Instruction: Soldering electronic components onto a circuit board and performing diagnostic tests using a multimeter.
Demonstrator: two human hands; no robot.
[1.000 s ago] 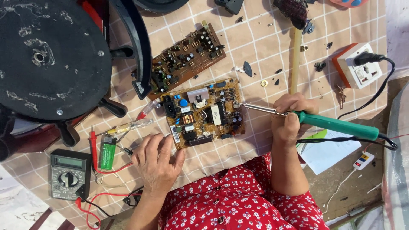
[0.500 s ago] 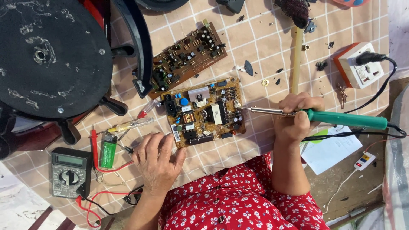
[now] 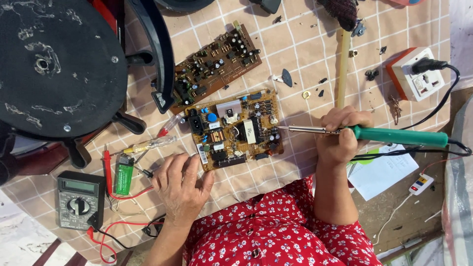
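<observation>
At the centre of the frame a yellow circuit board (image 3: 236,129) lies flat on the table (image 3: 305,64), which is covered with a checked beige cloth. The right hand (image 3: 340,135) has its grip clenched around a green-handled soldering iron (image 3: 367,133), held almost level, with the metal tip at the board's right edge. The left hand (image 3: 181,186) rests open and flat on the cloth at lower centre, grasping nothing, its fingertips just beside the board's lower left corner. A second, brown circuit board (image 3: 214,66) lies tilted just above the first, well apart from both hands. Left of the open hand lie a small green battery (image 3: 123,175), a clear-handled screwdriver (image 3: 148,144) and red probe leads, and at lower left sits a grey multimeter (image 3: 79,199). A large black round base (image 3: 59,74) fills the upper left. At upper right a white socket block (image 3: 416,74) holds a black plug.
</observation>
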